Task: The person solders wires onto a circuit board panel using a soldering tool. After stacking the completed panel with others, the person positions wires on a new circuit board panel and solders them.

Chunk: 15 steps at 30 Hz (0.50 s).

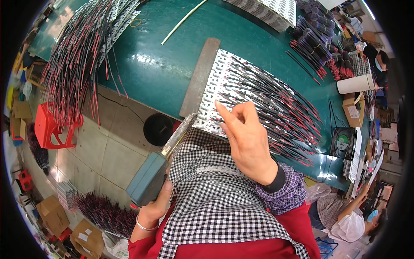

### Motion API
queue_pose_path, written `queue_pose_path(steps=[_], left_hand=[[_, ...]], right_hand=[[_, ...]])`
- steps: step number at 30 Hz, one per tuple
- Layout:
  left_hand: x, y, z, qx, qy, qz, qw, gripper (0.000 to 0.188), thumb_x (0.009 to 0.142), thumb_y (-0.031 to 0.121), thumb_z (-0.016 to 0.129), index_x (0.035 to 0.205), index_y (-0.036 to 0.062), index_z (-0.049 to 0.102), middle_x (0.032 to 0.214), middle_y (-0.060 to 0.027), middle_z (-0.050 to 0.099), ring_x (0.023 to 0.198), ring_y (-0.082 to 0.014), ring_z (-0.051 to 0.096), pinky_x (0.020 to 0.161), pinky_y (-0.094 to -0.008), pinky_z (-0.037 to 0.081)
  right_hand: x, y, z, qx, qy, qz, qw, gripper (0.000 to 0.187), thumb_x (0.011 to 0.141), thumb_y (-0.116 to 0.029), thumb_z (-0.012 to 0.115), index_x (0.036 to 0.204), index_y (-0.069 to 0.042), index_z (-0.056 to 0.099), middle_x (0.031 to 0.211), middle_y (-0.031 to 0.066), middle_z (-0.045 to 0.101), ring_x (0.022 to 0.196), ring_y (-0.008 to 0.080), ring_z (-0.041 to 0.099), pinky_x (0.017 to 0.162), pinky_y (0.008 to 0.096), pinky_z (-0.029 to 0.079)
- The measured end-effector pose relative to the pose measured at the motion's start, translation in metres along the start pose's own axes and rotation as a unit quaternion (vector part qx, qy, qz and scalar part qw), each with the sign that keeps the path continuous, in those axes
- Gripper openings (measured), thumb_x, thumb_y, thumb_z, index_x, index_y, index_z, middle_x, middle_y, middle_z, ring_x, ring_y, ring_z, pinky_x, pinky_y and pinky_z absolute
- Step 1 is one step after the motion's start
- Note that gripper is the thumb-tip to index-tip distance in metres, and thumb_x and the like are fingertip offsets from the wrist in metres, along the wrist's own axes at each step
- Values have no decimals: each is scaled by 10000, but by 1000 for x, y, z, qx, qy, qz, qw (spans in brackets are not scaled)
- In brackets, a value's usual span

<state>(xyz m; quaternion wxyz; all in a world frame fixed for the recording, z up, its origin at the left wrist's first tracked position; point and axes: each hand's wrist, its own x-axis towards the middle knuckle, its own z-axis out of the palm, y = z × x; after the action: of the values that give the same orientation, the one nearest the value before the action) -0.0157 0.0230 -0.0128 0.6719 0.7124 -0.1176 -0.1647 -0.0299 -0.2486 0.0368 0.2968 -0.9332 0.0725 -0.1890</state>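
My left hand [156, 209] is wrapped round a blue-grey boxy hand tool [148, 179] with a tapered metal nozzle. The nozzle's tip reaches the near left corner of a white perforated panel [210, 88]. Many black wires [276, 110] with red ends lie across that panel, fanned out to the right. Over the panel's near part is my right hand [249, 144], index finger stretched toward its left side, thumb below and the other fingers curled. Whatever lies between those fingertips is too small to make out. A flat grey metal bar [200, 77] runs along the panel's left edge.
More wired panels [82, 52] hang over the green table [151, 64] at far left. Stacked white panels [269, 13] and wire bundles [312, 47] sit at the back right. A small fan [343, 142] stands right. Below are a black bin [158, 129] and red stool [54, 127].
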Motion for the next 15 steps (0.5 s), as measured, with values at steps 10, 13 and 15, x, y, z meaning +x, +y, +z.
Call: queue_pose_path(steps=[10, 13, 15], left_hand=[[-3, 7, -1, 34, 2, -65, 997, 173, 890, 2, 706, 1057, -44, 707, 931, -78, 725, 781, -145, 663, 685, -281, 535], [-1, 11, 3, 27, 16, -97, 995, 123, 867, 13, 734, 975, -44, 720, 816, -59, 720, 658, -131, 644, 586, -282, 519], [-5, 1, -4, 38, -17, -58, 997, 251, 875, -13, 718, 1120, -36, 671, 949, -71, 698, 693, -113, 610, 590, -260, 497]], right_hand=[[-11, 8, 18, 59, -14, 75, 995, 109, 833, -10, 706, 885, -52, 620, 785, 90, 556, 648, 288, 600, 569, 394, 473], [-11, 10, 21, 34, -17, 61, 997, 103, 831, -22, 705, 855, -56, 610, 786, 92, 562, 650, 296, 602, 569, 400, 470], [-10, 10, 20, 29, -19, 58, 998, 95, 833, -32, 704, 857, -57, 617, 790, 93, 564, 649, 302, 601, 571, 405, 469]])
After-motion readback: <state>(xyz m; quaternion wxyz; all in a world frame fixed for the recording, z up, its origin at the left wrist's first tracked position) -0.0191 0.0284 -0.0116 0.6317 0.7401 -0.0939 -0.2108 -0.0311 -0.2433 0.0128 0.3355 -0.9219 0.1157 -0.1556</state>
